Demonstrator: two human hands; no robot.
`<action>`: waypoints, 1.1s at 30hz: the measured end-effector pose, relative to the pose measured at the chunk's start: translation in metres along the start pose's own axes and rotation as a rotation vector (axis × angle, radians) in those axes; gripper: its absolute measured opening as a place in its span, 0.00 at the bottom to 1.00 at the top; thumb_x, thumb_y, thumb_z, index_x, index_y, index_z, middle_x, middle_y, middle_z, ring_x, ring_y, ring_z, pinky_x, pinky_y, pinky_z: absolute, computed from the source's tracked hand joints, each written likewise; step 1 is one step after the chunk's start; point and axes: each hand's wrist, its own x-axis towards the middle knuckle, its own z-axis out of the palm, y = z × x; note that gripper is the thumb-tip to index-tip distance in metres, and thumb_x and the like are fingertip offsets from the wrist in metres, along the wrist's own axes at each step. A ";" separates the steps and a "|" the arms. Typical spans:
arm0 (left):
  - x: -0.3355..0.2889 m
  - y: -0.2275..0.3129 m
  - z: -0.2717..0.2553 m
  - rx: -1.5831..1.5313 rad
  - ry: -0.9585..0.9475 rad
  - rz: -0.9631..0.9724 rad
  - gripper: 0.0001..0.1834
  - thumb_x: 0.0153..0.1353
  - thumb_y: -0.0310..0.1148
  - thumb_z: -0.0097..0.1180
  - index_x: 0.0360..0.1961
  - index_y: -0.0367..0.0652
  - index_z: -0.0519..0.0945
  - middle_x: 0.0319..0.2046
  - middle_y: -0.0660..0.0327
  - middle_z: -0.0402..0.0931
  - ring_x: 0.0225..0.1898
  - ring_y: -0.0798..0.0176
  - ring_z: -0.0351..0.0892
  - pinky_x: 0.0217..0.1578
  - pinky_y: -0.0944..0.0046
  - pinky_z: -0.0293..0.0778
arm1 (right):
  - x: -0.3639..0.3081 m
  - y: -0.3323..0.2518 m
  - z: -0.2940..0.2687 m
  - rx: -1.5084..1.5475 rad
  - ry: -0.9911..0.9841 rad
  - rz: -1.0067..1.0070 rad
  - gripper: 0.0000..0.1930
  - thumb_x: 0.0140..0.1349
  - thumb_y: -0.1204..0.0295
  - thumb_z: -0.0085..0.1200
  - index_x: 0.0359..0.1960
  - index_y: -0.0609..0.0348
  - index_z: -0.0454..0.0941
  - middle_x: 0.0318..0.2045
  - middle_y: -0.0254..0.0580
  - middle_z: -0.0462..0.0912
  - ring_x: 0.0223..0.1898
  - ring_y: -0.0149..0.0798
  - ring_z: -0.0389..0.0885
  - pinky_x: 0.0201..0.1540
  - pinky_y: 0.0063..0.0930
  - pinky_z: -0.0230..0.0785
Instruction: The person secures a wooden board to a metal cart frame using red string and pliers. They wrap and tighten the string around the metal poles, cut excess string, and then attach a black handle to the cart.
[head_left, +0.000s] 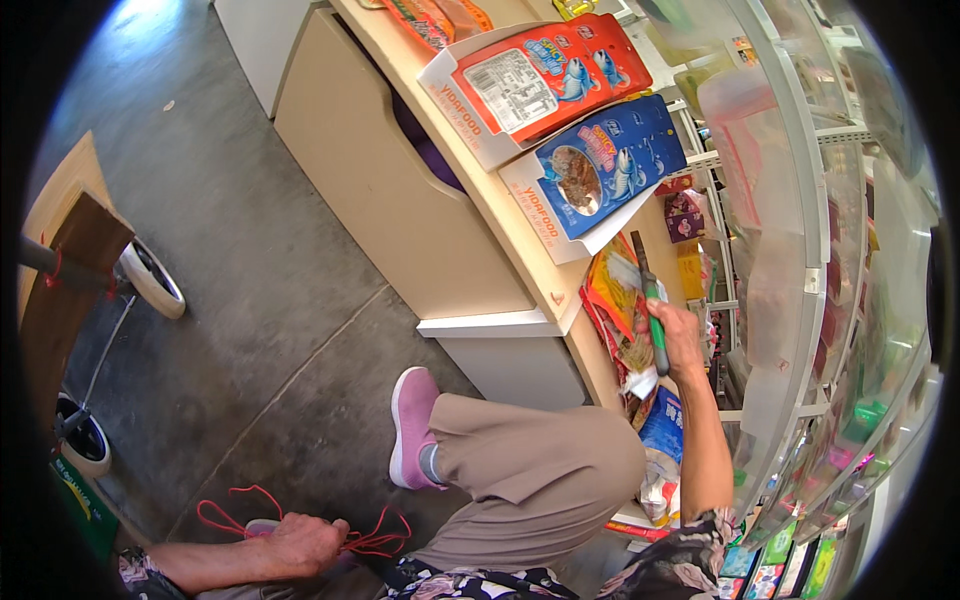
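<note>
Red cord [378, 542] hangs in loose loops on both sides of my left hand [303, 545]. That hand is closed round the cord at the lower left, over my lap. Over the counter on the right, my right hand [682, 338] grips a slim dark tool with a green handle [656, 335]. Its exact kind cannot be made out. Just left of the tool lie red and yellow food packets [612, 285] on the counter top. Nearer to me, a blue and white packet [660, 440] lies below my right wrist.
A red snack box [545, 80] and a blue one [610, 170] stand on the wooden counter [510, 225]. Clear plastic bins [740, 150] line the right. At the left is a cart with a white-rimmed wheel [155, 280]. My knee [600, 455] presses close to the counter.
</note>
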 end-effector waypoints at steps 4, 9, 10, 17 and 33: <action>-0.001 -0.004 0.006 -0.029 0.066 0.025 0.12 0.58 0.35 0.44 0.37 0.38 0.72 0.28 0.46 0.79 0.33 0.43 0.80 0.31 0.45 0.73 | 0.026 0.011 0.017 -0.538 0.148 -0.319 0.22 0.56 0.57 0.52 0.32 0.71 0.76 0.24 0.52 0.80 0.25 0.39 0.78 0.33 0.31 0.69; 0.000 -0.007 0.011 -0.009 0.130 -0.011 0.10 0.57 0.34 0.46 0.35 0.39 0.72 0.26 0.46 0.79 0.30 0.43 0.80 0.30 0.46 0.74 | -0.001 -0.040 -0.007 -0.405 0.347 -0.203 0.19 0.57 0.59 0.52 0.32 0.69 0.78 0.24 0.46 0.79 0.25 0.35 0.77 0.31 0.31 0.67; 0.002 -0.009 0.010 -0.020 0.225 -0.028 0.10 0.56 0.34 0.46 0.34 0.39 0.71 0.26 0.47 0.78 0.29 0.43 0.80 0.29 0.46 0.74 | -0.013 -0.053 -0.008 -0.256 0.519 -0.244 0.18 0.58 0.61 0.51 0.29 0.69 0.79 0.22 0.42 0.79 0.23 0.33 0.75 0.28 0.29 0.67; 0.015 -0.043 -0.005 0.105 0.585 0.021 0.08 0.48 0.28 0.51 0.30 0.39 0.69 0.23 0.49 0.76 0.24 0.45 0.78 0.22 0.47 0.73 | -0.088 -0.107 0.022 -0.165 -0.789 -0.551 0.09 0.58 0.73 0.52 0.38 0.64 0.76 0.25 0.46 0.79 0.22 0.36 0.79 0.27 0.27 0.71; 0.029 -0.074 -0.046 -0.522 0.695 -0.147 0.06 0.58 0.30 0.48 0.35 0.42 0.76 0.25 0.51 0.77 0.31 0.48 0.77 0.31 0.55 0.71 | -0.044 -0.053 0.102 -0.547 0.088 -0.890 0.05 0.55 0.75 0.56 0.32 0.63 0.77 0.26 0.49 0.75 0.25 0.50 0.75 0.29 0.37 0.69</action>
